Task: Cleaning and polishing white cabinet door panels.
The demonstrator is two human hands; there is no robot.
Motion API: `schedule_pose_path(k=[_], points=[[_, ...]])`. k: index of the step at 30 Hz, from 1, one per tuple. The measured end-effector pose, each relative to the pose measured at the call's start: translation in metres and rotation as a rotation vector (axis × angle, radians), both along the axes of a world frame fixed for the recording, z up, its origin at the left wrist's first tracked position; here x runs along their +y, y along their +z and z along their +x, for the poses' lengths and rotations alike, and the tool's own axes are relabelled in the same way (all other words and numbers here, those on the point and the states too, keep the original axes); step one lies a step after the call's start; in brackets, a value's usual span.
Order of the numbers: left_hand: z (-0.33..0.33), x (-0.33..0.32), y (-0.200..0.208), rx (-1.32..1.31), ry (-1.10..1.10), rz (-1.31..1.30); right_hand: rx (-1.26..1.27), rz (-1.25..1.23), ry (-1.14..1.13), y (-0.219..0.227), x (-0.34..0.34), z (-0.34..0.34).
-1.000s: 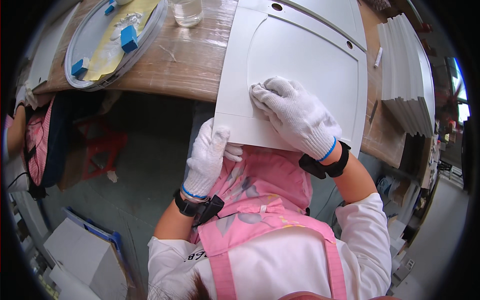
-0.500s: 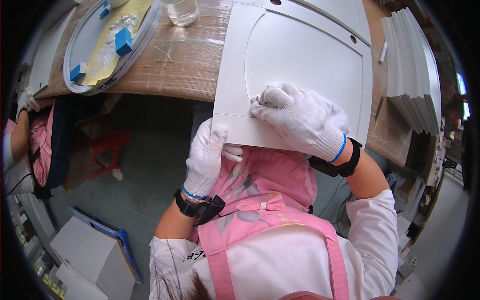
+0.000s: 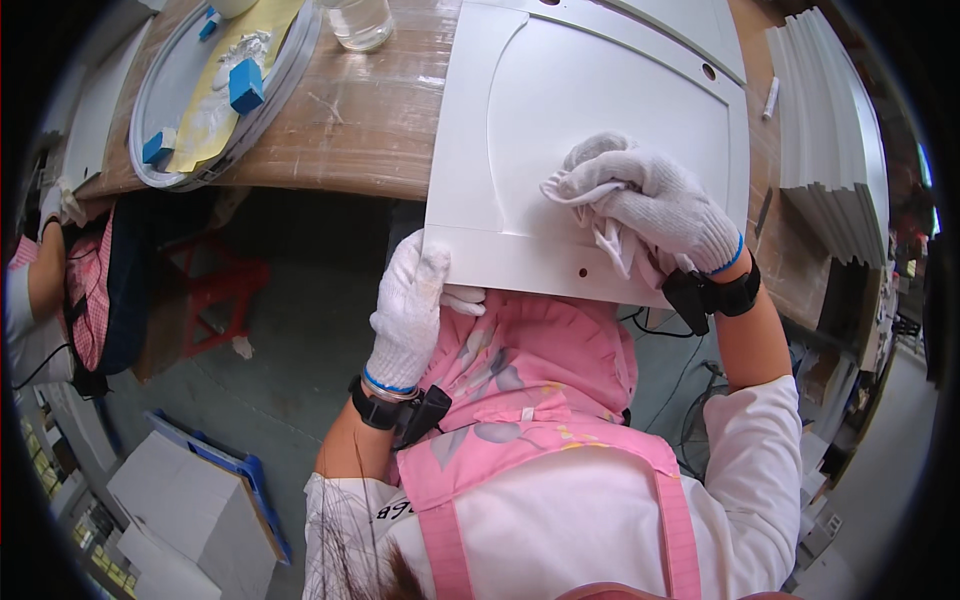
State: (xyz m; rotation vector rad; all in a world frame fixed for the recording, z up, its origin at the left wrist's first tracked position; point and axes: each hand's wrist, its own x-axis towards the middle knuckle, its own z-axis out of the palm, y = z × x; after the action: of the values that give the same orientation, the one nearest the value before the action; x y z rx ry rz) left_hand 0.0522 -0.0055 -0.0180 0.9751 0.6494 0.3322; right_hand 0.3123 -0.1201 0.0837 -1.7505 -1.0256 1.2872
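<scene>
A white panel (image 3: 580,110) with a raised frame, a curved groove and small round holes lies on the table, its near edge overhanging toward my lap. My left hand (image 3: 410,300), in a white knit glove, grips the panel's near left corner, thumb on top and fingers underneath. Over the panel's right half my right hand (image 3: 650,195), gloved the same way, is closed on a crumpled whitish cloth (image 3: 615,240). Part of the cloth hangs below the fingers. Whether the cloth touches the panel there I cannot tell.
On the wrapped brown table (image 3: 370,130) sits a round grey lid (image 3: 150,85) holding yellow paper, white paste and blue blocks (image 3: 246,86). A clear cup (image 3: 360,25) stands beside it. Stacked white panels (image 3: 825,120) stand at right. Another person's gloved hand (image 3: 60,200) shows far left.
My right hand has lifted and moved right with the cloth, uncovering a hole near the panel's near edge. My left hand keeps its hold on the corner.
</scene>
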Motion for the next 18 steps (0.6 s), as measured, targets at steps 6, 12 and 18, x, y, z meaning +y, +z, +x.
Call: schedule_pose_path(k=[6, 12, 18], points=[[0.001, 0.000, 0.005, -0.007, -0.010, -0.009, -0.430, 0.207, 0.059, -0.008, 0.000, -0.025], [0.001, 0.000, 0.002, -0.019, -0.012, -0.021, -1.082, 0.353, 0.403, -0.023, 0.017, -0.050], [-0.003, 0.002, -0.001, -0.014, -0.042, -0.032, -1.003, 0.447, 0.538, -0.028, 0.014, -0.029]])
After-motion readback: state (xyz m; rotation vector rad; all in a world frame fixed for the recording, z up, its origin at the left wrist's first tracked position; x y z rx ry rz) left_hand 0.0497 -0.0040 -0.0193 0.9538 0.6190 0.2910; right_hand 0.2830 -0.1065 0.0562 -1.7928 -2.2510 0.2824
